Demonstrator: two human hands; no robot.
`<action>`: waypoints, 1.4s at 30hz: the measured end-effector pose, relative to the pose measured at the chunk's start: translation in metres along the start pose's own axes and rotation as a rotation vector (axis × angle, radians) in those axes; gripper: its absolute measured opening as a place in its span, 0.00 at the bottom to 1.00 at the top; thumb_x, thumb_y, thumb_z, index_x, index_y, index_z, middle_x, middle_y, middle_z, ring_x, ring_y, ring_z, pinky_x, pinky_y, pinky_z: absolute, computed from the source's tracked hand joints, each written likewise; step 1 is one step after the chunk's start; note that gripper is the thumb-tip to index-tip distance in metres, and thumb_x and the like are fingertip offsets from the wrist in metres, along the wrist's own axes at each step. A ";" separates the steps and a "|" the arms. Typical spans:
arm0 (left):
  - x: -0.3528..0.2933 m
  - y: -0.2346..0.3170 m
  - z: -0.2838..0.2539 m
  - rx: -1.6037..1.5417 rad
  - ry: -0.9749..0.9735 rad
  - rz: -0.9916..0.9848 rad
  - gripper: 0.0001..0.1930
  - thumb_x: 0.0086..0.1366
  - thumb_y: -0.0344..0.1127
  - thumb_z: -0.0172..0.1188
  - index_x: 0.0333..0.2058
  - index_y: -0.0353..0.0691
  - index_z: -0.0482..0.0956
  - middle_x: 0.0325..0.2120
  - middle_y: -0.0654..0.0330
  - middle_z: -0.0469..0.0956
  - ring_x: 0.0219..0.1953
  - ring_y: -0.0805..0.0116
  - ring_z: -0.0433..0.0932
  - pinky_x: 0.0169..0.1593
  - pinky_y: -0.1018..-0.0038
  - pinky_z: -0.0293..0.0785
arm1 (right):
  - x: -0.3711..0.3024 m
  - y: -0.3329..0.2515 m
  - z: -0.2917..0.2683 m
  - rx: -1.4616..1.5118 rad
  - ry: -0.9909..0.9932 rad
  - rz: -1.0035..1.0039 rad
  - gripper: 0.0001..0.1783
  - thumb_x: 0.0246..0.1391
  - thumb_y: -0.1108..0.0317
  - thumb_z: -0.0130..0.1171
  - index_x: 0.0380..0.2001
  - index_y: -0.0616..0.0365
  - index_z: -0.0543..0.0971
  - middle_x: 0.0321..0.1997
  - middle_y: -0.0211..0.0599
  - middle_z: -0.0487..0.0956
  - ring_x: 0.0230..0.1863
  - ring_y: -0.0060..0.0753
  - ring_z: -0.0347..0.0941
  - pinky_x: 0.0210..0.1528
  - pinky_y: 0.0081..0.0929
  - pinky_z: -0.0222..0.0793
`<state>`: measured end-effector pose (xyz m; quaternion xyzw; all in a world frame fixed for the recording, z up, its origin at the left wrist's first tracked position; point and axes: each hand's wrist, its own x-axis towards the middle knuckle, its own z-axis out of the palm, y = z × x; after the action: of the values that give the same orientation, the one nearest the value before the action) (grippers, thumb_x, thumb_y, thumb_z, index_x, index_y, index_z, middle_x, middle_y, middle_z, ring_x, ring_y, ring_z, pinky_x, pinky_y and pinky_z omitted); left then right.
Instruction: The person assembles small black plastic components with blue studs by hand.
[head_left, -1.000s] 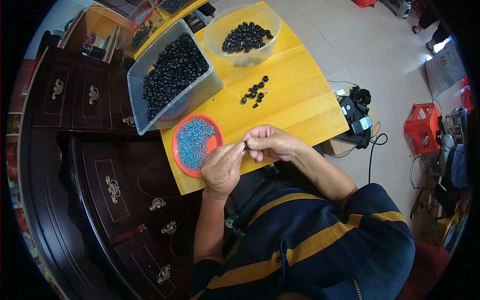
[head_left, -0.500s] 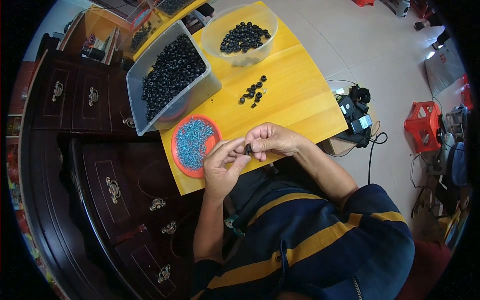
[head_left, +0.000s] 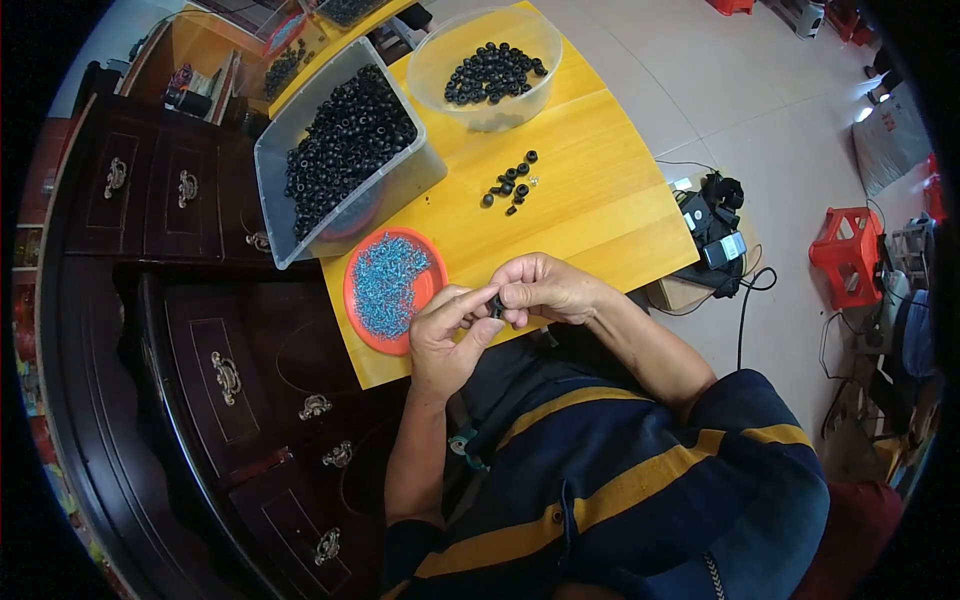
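Observation:
Close to the table's near edge, my left hand [head_left: 447,335] and my right hand [head_left: 552,290] meet fingertip to fingertip. Between them they pinch a small black plastic cap [head_left: 497,308], mostly covered by the fingers. Just left of my left hand lies a round orange-red tray [head_left: 431,284] holding many small blue-and-silver screw-like pieces [head_left: 388,285]. Farther up the yellow table [head_left: 590,170], several loose black caps [head_left: 507,184] lie in a small group.
A deep grey plastic bin [head_left: 425,165] full of black caps stands at the far left, with a clear round tub [head_left: 505,115] holding more beside it. Dark wooden drawers [head_left: 190,400] flank the left. Black devices with cables [head_left: 722,245] and a red stool [head_left: 845,255] are at right.
My fingers have shifted slightly around the black cap, which shows a little less now. Both hands stay in about the same place.

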<state>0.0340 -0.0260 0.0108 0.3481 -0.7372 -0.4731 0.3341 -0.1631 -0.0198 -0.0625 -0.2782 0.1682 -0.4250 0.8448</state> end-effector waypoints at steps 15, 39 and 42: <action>-0.001 0.007 0.009 0.013 0.020 0.015 0.18 0.58 0.19 0.65 0.49 0.29 0.79 0.30 0.65 0.70 0.31 0.79 0.70 0.35 0.83 0.67 | 0.001 -0.003 0.000 -0.091 -0.055 -0.061 0.15 0.59 0.59 0.65 0.38 0.62 0.81 0.28 0.29 0.79 0.28 0.18 0.73 0.33 0.17 0.70; -0.005 -0.013 0.018 -0.298 0.139 -0.053 0.15 0.61 0.20 0.63 0.47 0.29 0.80 0.29 0.66 0.71 0.28 0.81 0.68 0.33 0.84 0.67 | 0.002 0.006 0.011 0.059 0.015 -0.089 0.15 0.59 0.57 0.64 0.35 0.59 0.80 0.27 0.29 0.80 0.25 0.18 0.74 0.31 0.16 0.71; -0.006 -0.012 0.014 -0.368 0.115 -0.073 0.15 0.61 0.20 0.63 0.48 0.29 0.79 0.30 0.66 0.70 0.29 0.81 0.69 0.34 0.84 0.68 | -0.002 -0.002 0.012 0.033 -0.013 -0.080 0.14 0.61 0.58 0.62 0.37 0.60 0.80 0.29 0.29 0.81 0.28 0.18 0.76 0.33 0.15 0.72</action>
<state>0.0276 -0.0184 -0.0060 0.3342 -0.6048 -0.5911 0.4160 -0.1592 -0.0151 -0.0518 -0.2738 0.1444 -0.4595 0.8325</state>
